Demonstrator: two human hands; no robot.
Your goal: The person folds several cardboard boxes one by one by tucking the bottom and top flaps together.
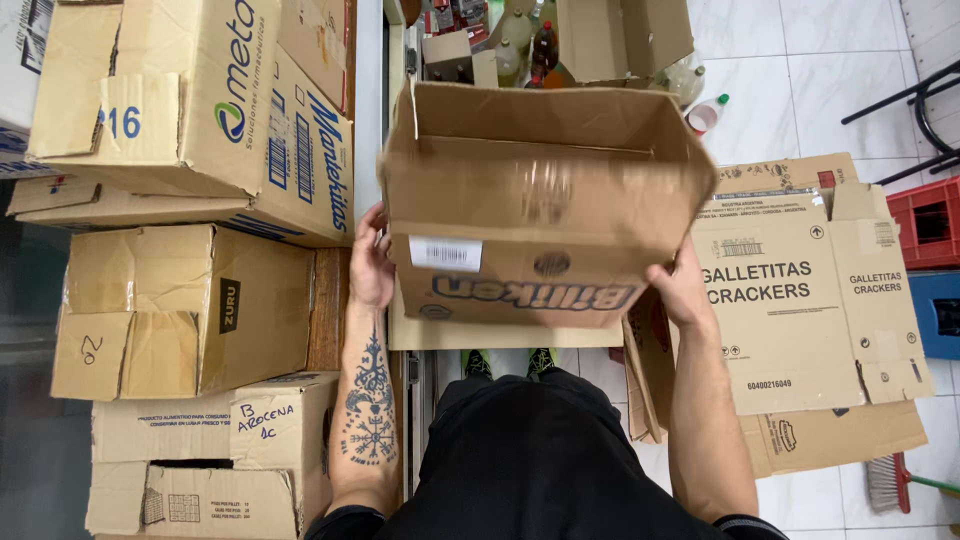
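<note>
The left hand (372,262) and right hand (680,290) clasp opposite sides of an open, empty brown cardboard box (535,205), lifted at chest height and seemingly mid-carry. Left of it stacked cardboard cartons (190,290) crowd close; right of it flattened cracker cartons (800,300) cover white floor tiles (800,80), leaving more room.
</note>
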